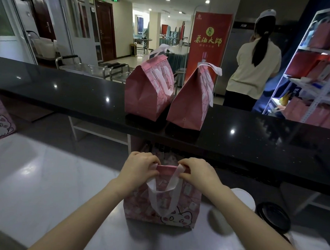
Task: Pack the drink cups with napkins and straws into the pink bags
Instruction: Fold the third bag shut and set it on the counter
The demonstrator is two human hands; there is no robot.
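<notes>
Pink bag [162, 202] on pale surface [41, 175], folded top pinched by left hand [140, 166] and right hand [198, 172] fingers, two closed bags [149, 89] beyond the fingers

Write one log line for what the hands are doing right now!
step: closing bag top | left hand: pinching fold | right hand: pinching fold | bag: upright on table | two bags on counter: closed

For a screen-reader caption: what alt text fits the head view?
Left hand and right hand pinch shut the folded top of a pink cat-print bag on a white table. Two closed pink bags stand on the black counter behind.
</notes>
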